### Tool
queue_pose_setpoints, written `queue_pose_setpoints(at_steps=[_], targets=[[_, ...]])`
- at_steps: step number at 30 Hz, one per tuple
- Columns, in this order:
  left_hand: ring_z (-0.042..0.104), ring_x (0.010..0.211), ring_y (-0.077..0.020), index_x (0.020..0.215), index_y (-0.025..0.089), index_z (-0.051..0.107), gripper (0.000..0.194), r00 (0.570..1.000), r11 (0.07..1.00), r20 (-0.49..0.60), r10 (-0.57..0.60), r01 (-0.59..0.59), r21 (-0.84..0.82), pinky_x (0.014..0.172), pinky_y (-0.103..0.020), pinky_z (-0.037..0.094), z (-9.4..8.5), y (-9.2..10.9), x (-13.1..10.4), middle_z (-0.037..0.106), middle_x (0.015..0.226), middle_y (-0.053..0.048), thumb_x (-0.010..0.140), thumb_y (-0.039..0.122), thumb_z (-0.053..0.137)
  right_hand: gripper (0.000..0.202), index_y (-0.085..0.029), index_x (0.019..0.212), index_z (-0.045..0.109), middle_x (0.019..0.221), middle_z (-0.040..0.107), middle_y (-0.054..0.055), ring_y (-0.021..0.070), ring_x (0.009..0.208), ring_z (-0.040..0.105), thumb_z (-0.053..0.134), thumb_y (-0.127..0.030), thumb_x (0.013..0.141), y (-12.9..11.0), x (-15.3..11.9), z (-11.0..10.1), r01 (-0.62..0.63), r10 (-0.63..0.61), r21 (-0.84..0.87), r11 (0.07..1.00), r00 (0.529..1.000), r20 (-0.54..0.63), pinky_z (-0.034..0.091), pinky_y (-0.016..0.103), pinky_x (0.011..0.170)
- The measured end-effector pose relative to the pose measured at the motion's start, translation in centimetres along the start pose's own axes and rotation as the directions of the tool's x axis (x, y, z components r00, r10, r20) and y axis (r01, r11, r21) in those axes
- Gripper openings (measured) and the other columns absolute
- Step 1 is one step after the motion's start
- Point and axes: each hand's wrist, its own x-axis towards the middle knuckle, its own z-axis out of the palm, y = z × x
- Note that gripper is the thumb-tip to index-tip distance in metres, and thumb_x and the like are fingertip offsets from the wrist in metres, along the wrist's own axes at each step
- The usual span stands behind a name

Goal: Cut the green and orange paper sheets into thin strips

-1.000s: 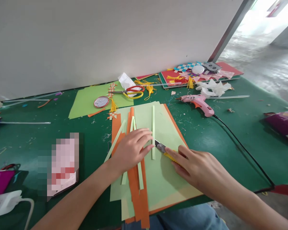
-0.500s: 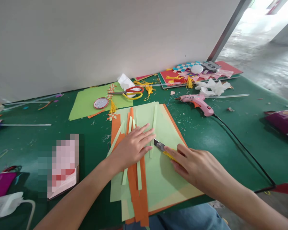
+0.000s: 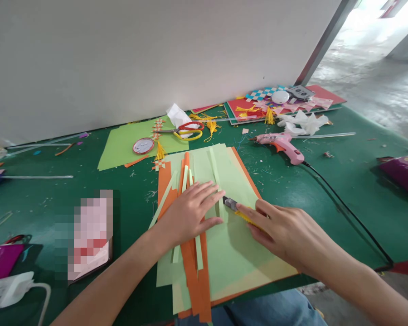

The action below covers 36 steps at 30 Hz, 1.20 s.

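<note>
My right hand [image 3: 285, 231] grips a yellow utility knife [image 3: 230, 204], its blade pointing left and its tip close to the fingers of the other hand. My left hand [image 3: 187, 215] lies flat with its fingers stretched out over pale green paper [image 3: 245, 240]. Under those fingertips runs a narrow pale green strip [image 3: 213, 162], partly covered. Several orange strips [image 3: 200, 290] and thin green strips [image 3: 199, 253] pass beneath my left hand and wrist. Orange paper [image 3: 248, 170] shows along the right edge of the green paper.
Scissors [image 3: 189, 130] and a round tin [image 3: 143, 146] rest on green paper [image 3: 117, 149] behind. At the right lies a pink glue gun [image 3: 283, 144] with its cord [image 3: 343, 206]. A phone [image 3: 110, 251], blurred out, lies left; a white plug [image 3: 12, 292] sits nearer.
The thin green strip has turned, its far end swinging left and its near end right. Both hands have shifted slightly right, the knife still in my right hand.
</note>
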Motion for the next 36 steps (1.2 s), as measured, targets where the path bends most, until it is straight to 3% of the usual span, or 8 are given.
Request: queue_pose_setpoints(at_steps=[8,11,14,17,24,29,36], targets=[[0.045,0.133,-0.0261,0.139,0.016,0.043,0.055,0.999,0.999,-0.040,0.029,-0.029,0.013,0.114,-0.048,0.034,-0.1,0.5,-0.3,0.054,0.138,-0.011,0.098,0.052,0.040,0.037,-0.023,0.131,0.048,0.082,0.054,-0.001,0.0121,0.057,0.059,0.042,-0.022,0.094,0.2,-0.8,-0.6,0.049,-0.050,0.048,0.998,0.998,0.027,0.033,0.030,0.048],[0.038,0.138,-0.0263,0.140,0.015,0.043,0.054,0.998,0.999,-0.055,0.011,-0.009,0.033,0.114,-0.047,0.034,0.0,0.3,-0.1,0.047,0.145,-0.011,0.099,0.050,0.039,0.038,-0.023,0.131,0.047,0.082,0.054,-0.001,0.0119,0.057,0.059,0.042,-0.021,0.094,0.3,-1.2,-0.7,0.055,-0.056,0.064,0.996,0.998,0.018,0.033,0.030,0.048],[0.026,0.144,-0.0264,0.145,0.016,0.036,0.059,1.000,1.000,0.017,-0.006,0.005,0.027,0.116,-0.047,0.031,0.0,0.1,0.3,0.034,0.153,-0.009,0.098,0.053,0.037,0.037,-0.022,0.130,0.048,0.082,0.054,-0.001,0.0114,0.058,0.059,0.042,-0.021,0.094,0.3,-1.3,-0.5,0.061,-0.063,0.063,0.996,0.998,0.025,0.032,0.029,0.048],[0.022,0.145,-0.0255,0.148,0.016,0.030,0.064,0.997,1.000,0.078,-0.013,0.013,0.007,0.118,-0.048,0.025,0.0,-0.2,0.5,0.032,0.154,-0.008,0.098,0.055,0.036,0.036,-0.022,0.129,0.050,0.083,0.055,-0.001,0.0106,0.057,0.058,0.042,-0.022,0.094,0.3,-1.3,-0.3,0.059,-0.061,0.059,0.996,0.998,0.029,0.032,0.028,0.048],[0.027,0.143,-0.0271,0.145,0.015,0.036,0.063,0.997,1.000,0.074,-0.017,0.017,0.005,0.117,-0.050,0.027,0.0,-0.2,0.5,0.037,0.152,-0.010,0.097,0.056,0.037,0.039,-0.021,0.131,0.048,0.083,0.056,-0.001,0.0103,0.058,0.059,0.042,-0.018,0.093,0.3,-1.3,-0.4,0.051,-0.050,0.055,0.997,0.998,-0.023,0.033,0.029,0.048],[0.038,0.138,-0.0282,0.139,0.013,0.045,0.058,1.000,1.000,0.008,0.014,-0.014,0.026,0.115,-0.051,0.032,0.0,0.0,0.2,0.048,0.144,-0.013,0.098,0.054,0.038,0.040,-0.021,0.133,0.048,0.083,0.057,0.000,0.0100,0.058,0.058,0.043,-0.019,0.093,0.3,-1.6,-0.4,0.059,-0.058,0.057,0.997,0.998,-0.012,0.031,0.029,0.048],[0.051,0.128,-0.0242,0.132,0.009,0.052,0.039,0.995,0.993,-0.067,0.077,-0.071,0.092,0.111,-0.045,0.042,0.1,0.5,-0.1,0.057,0.136,-0.013,0.102,0.030,0.039,0.035,-0.023,0.128,0.048,0.082,0.055,-0.001,0.0113,0.057,0.057,0.042,-0.022,0.094,-0.2,-2.0,-0.8,0.077,-0.080,0.077,0.994,0.996,0.034,0.030,0.031,0.048]])
